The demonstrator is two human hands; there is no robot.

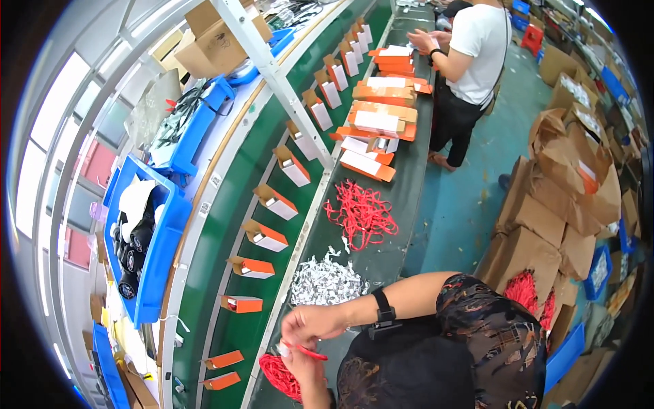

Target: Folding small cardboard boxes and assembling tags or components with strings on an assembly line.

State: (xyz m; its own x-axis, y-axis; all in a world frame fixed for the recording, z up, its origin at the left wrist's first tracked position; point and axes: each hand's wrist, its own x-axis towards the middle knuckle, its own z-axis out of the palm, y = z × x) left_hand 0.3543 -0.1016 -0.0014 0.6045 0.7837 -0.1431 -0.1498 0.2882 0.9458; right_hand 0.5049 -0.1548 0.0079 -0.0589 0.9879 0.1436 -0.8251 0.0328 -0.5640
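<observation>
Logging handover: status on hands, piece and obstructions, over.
Left hand holding red cord with white piece; right hand close against it. Red bundle beside left hand. Nothing visibly blocking.

The lower edge cuts off the left forearm (316, 396). The left hand (304, 366) partly hides the red bundle (274, 375); the white piece (283, 348) at the fingertips is too small to identify. The upper edge crops the co-worker's (479, 34) head.

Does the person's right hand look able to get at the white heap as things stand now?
Probably yes: the white heap lies close beside the right hand, with nothing visible blocking the way. It seems busy at a red cord with the left hand, though, so may need freeing first.
</observation>
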